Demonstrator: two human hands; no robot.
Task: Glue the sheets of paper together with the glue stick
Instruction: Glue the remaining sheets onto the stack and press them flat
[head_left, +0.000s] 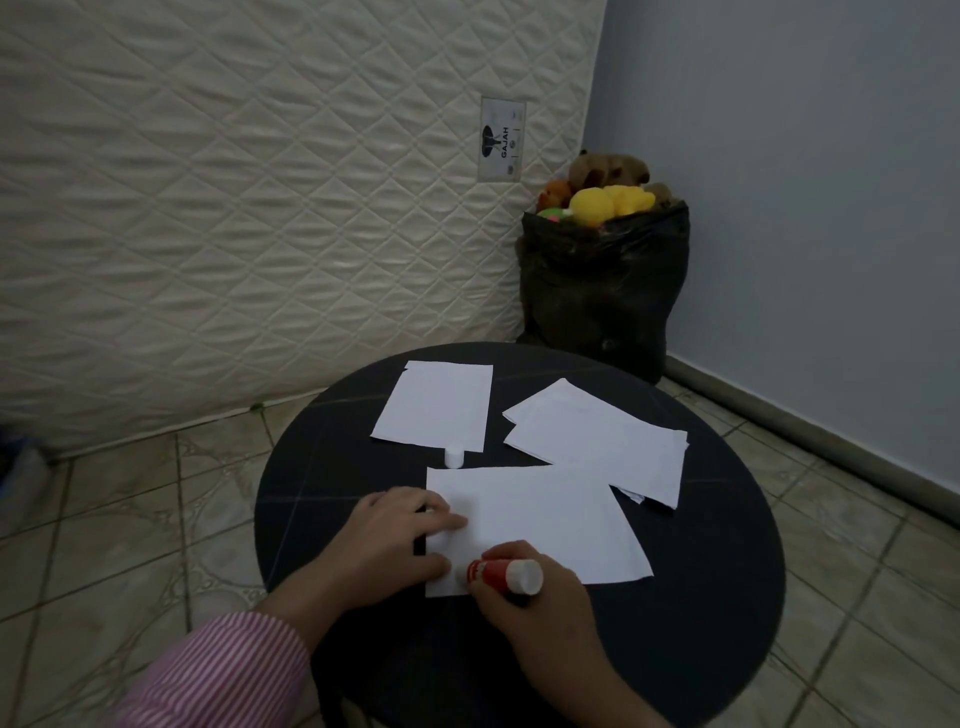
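Near the table's (727, 597) front edge, the right hand (540, 608) grips the glue stick (501, 574), its fingers wrapped round it, rubbing the sheet's (545, 519) near-left corner while the left hand (395, 540) presses flat. Next, probably spread glue farther, then lay on a sheet from the far stack (597, 441).

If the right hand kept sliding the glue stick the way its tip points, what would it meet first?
Probably the left hand, pressing the sheet just past the glue stick tip in the right hand; depth is unclear.

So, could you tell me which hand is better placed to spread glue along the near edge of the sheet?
The right hand: it already grips the glue stick, whose tip sits at the near sheet's lower left corner. The left hand rests on that sheet's left edge, steadying it.
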